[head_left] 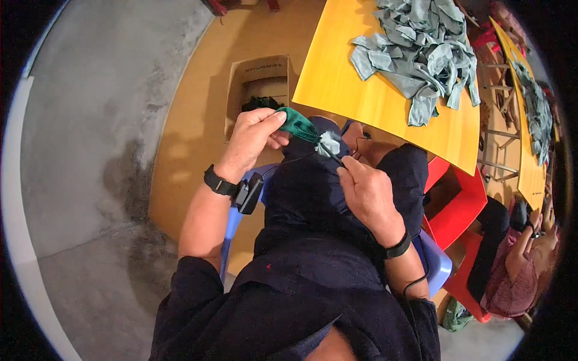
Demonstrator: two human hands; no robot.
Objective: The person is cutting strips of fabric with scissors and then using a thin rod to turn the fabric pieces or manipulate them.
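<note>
Just above the middle of the frame, a green velvety cloth stretches between the person's two hands, over the lap, sloping down to the right and ending in a bunched pale part. The left hand pinches its upper-left end between thumb and fingers. The right hand, lower right, is closed around a slim dark piece that reaches the pale part; whether this is a cord or a tool I cannot tell. Behind the left hand, an open cardboard box holds dark green material. At the upper right, a yellow worktop carries a loose heap of grey-green cloth pieces. Below it stands a red stool. Along the right edge, a second worktop bears more cloth, with another person beneath.
</note>
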